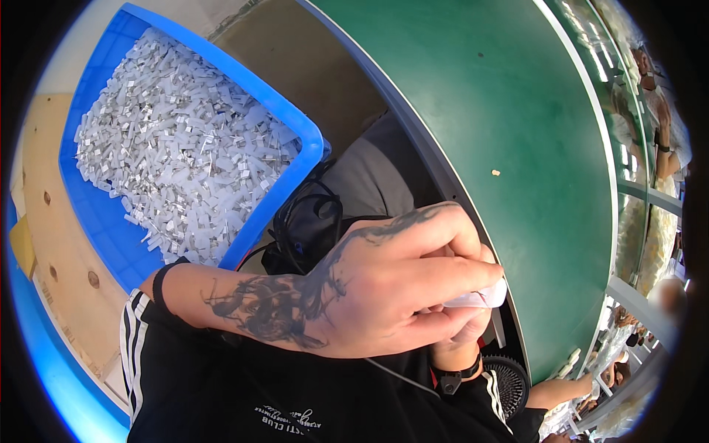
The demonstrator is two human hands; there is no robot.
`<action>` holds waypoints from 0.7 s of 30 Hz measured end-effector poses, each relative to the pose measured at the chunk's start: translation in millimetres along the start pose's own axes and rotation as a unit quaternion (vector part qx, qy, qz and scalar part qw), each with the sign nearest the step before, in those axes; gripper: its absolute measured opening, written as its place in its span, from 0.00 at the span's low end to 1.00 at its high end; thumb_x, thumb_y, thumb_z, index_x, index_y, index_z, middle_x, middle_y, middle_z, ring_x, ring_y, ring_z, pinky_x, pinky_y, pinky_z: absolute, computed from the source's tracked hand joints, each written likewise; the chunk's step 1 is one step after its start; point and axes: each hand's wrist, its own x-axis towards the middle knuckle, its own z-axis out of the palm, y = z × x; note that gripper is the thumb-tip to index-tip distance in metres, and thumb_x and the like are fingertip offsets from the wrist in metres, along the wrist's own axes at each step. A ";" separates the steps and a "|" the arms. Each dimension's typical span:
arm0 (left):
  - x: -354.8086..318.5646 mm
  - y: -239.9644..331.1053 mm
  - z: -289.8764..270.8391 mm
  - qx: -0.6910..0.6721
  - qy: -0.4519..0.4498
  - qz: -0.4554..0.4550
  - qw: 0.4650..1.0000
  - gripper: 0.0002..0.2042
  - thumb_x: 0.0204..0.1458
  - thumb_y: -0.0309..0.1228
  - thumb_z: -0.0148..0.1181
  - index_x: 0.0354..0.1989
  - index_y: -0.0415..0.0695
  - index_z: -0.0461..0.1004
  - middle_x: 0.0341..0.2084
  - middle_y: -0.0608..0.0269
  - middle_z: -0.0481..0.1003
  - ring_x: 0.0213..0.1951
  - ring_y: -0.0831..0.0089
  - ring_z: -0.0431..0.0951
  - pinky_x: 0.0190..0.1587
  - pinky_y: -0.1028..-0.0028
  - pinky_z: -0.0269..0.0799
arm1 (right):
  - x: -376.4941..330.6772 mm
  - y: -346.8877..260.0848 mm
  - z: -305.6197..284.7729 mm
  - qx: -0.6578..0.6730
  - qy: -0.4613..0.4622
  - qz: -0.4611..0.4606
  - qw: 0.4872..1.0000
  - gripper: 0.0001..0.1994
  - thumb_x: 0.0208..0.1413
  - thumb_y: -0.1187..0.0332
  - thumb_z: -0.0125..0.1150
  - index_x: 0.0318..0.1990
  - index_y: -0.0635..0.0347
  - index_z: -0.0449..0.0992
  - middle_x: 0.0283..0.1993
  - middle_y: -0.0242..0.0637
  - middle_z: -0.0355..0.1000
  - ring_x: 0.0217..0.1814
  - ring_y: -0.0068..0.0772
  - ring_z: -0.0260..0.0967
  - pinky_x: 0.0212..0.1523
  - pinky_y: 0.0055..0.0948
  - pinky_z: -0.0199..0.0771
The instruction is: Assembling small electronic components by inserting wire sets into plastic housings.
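A worker's tattooed left hand point(384, 288), just off centre toward 5 o'clock, has its fingers bent around a small white piece point(484, 297) that pokes out at the fingertips toward 4 o'clock. The right hand point(465, 334) sits directly behind and below it, between 4 and 5 o'clock, largely hidden; whether its fingers grip the piece cannot be told. A black watch point(449, 382) circles the right wrist at 5 o'clock, and a dark band point(159, 286) rings the left arm at 8 o'clock. A black shirt point(221, 391) with white-striped sleeves fills 6 to 7 o'clock. At 4:30, a round black fan point(509, 378) stands just beside the right arm.

Beyond the hands, dark cables point(284, 225) bunch near centre toward 9 o'clock, with grey cloth point(369, 173) near centre toward 12. At 10 o'clock, a blue bin point(312, 140) holds a heap of white pieces point(185, 140), some with shiny bits; a wooden board point(63, 244) lies at 9. The green table point(546, 244) curves from 12 to 4 o'clock, a beige scrap point(495, 173) on it at 2. Farthest off, another person's arm point(567, 390) shows at 4.
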 end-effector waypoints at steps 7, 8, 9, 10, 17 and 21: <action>1.1 -2.9 -4.9 0.002 -0.032 -0.009 0.999 0.15 0.39 0.23 0.70 0.39 0.41 0.80 0.30 0.67 0.69 0.25 0.80 0.72 0.27 0.81 0.68 | 0.2 -1.9 5.3 -0.009 0.013 -0.030 0.999 0.09 0.50 0.72 0.64 0.30 0.60 0.67 0.31 0.33 0.66 0.32 0.23 0.65 0.35 0.24 0.69; 1.2 -3.0 -5.1 0.001 -0.038 -0.005 0.999 0.15 0.39 0.23 0.70 0.39 0.41 0.80 0.30 0.67 0.69 0.25 0.80 0.72 0.27 0.81 0.68 | 1.0 -3.6 5.7 -0.010 0.002 -0.019 1.000 0.09 0.50 0.72 0.63 0.30 0.59 0.66 0.32 0.32 0.65 0.33 0.23 0.64 0.35 0.24 0.69; 0.4 -2.1 -4.3 -0.016 -0.029 -0.020 0.999 0.16 0.38 0.24 0.71 0.39 0.40 0.80 0.31 0.65 0.70 0.24 0.81 0.71 0.26 0.81 0.67 | 1.5 -5.2 5.7 -0.011 -0.009 -0.009 1.000 0.09 0.51 0.72 0.62 0.30 0.58 0.65 0.33 0.32 0.65 0.33 0.23 0.64 0.35 0.24 0.69; 0.7 -0.9 -5.3 -0.032 -0.022 -0.033 0.999 0.16 0.38 0.24 0.72 0.39 0.39 0.80 0.32 0.64 0.71 0.24 0.82 0.71 0.26 0.82 0.67 | 1.9 -2.9 6.0 -0.044 -0.023 -0.037 0.998 0.08 0.54 0.71 0.59 0.33 0.58 0.63 0.35 0.35 0.65 0.33 0.24 0.64 0.36 0.24 0.69; -0.8 -0.9 -13.3 0.073 -0.019 0.002 0.997 0.16 0.38 0.24 0.72 0.39 0.37 0.79 0.34 0.61 0.73 0.24 0.81 0.73 0.25 0.82 0.67 | 7.7 1.0 7.5 -0.016 -0.057 -0.029 0.998 0.09 0.56 0.70 0.56 0.37 0.59 0.61 0.38 0.39 0.64 0.40 0.27 0.63 0.40 0.25 0.67; 0.5 0.8 -9.8 0.036 0.010 0.030 0.999 0.11 0.43 0.25 0.67 0.37 0.44 0.80 0.30 0.66 0.73 0.26 0.75 0.76 0.26 0.78 0.71 | -2.6 -10.4 18.1 -0.150 0.045 -0.052 0.986 0.16 0.49 0.65 0.65 0.35 0.58 0.61 0.35 0.37 0.64 0.36 0.26 0.62 0.39 0.24 0.65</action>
